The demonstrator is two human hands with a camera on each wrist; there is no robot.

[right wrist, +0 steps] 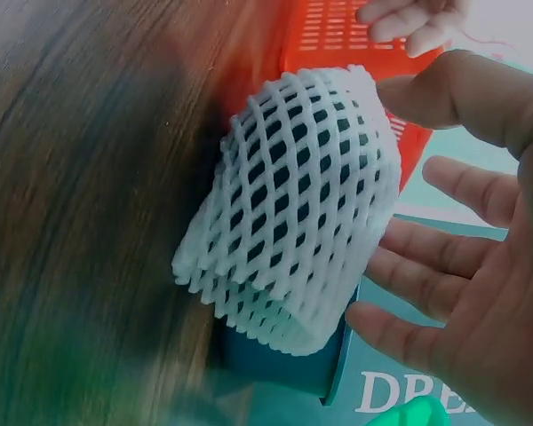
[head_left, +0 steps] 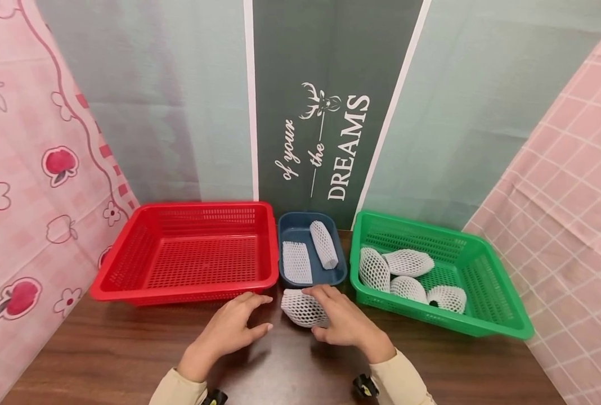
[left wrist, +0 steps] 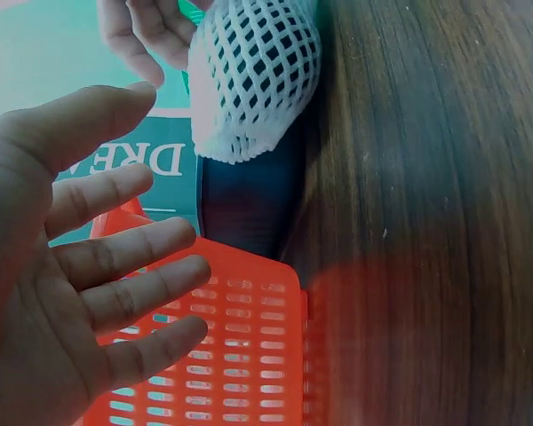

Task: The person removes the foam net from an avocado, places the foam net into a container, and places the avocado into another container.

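A white foam mesh fruit sleeve (head_left: 303,309), puffed out and dark behind its holes, lies on the table just in front of the blue tray (head_left: 338,275). My right hand (head_left: 345,316) is at its right side, thumb and fingers spread loosely around the edge; whether they touch it is unclear. In the right wrist view, one end of the sleeve (right wrist: 293,204) gapes; what fills it cannot be told. To its left, my left hand (head_left: 232,326) hovers near the red basket's front corner, fingers apart and holding nothing. Two flatter foam sleeves, one broad (head_left: 297,262) and one rolled (head_left: 323,244), lie in the tray.
At left stands the red basket (head_left: 184,291), its slotted floor bare. The green basket (head_left: 498,326) at right holds several puffed foam sleeves (head_left: 408,262). A wooden table (head_left: 290,377) carries everything; printed cloths hang behind and at both sides.
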